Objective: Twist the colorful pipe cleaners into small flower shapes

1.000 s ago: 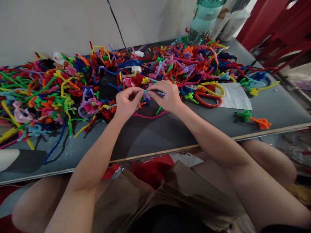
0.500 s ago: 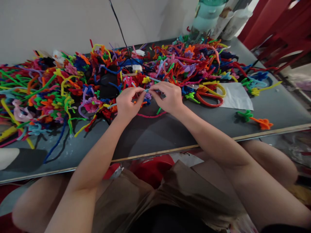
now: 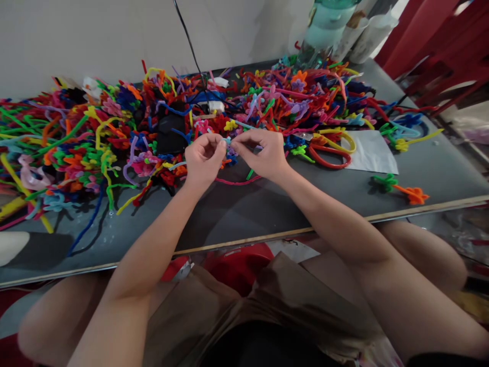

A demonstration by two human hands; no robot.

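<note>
A light blue pipe cleaner (image 3: pixel 228 140), bent into a small shape, shows between my two hands over the near edge of the heap. My left hand (image 3: pixel 204 157) pinches it between thumb and forefinger, the other fingers curled in. From the left, a light blue tail (image 3: pixel 178 165) runs toward that hand; whether it is the same piece I cannot tell. My right hand (image 3: pixel 262 149) has thumb and forefinger pinched at the right side of the light blue piece, its fingertips partly hiding it. Just behind the hands lies a yellow pipe-cleaner flower (image 3: pixel 230 125).
Heaps of coloured pipe cleaners (image 3: pixel 76 163) cover the back and left of the grey table (image 3: pixel 237 219). Red-handled scissors (image 3: pixel 330 158) lie to the right beside a white sheet (image 3: pixel 369 151). A green-and-orange flower piece (image 3: pixel 401 188) is near the right edge. A large clear bottle (image 3: pixel 324 30) stands behind.
My left hand has rolled slightly, its thumb now pressed upright on the light blue piece, which shows more. My right fingertips have shifted a little.
</note>
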